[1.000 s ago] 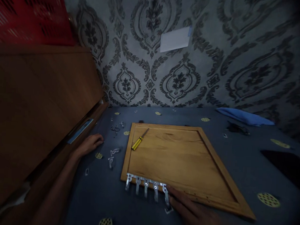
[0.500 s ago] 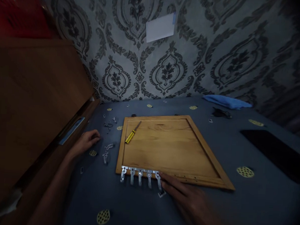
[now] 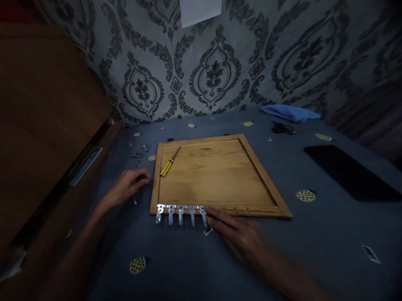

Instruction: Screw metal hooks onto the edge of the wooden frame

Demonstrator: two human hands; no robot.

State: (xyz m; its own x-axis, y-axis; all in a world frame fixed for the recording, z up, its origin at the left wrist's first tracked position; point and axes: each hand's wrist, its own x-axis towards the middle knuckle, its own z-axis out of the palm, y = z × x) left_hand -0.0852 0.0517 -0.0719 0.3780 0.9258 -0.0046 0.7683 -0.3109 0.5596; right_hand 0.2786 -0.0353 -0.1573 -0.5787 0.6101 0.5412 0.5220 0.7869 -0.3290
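A framed wooden board (image 3: 216,178) lies flat on the blue patterned cloth. Along its near edge runs a metal hook rail (image 3: 181,209), its hooks hanging out over the rim. The fingers of my right hand (image 3: 239,232) pinch the rail's right end and hold it against the frame. Beside the board's left edge is my left hand (image 3: 133,184), thumb and forefinger closed together; anything small between them cannot be made out. A yellow-handled screwdriver (image 3: 168,165) rests on the board's upper left. Beneath my left hand, a metal hook (image 3: 135,201) is partly hidden.
Small metal hooks and screws (image 3: 139,153) lie loose left of the board. A brown wooden cabinet (image 3: 46,99) stands along the left side. Toward the right are a black flat slab (image 3: 353,172), a blue cloth (image 3: 291,112) and a dark bundle (image 3: 282,128). Patterned wallpaper rises behind.
My left hand has moved right, from beside the loose hooks to near the board's left edge. My right hand stays at the rail's end. The whole view has shifted downward.
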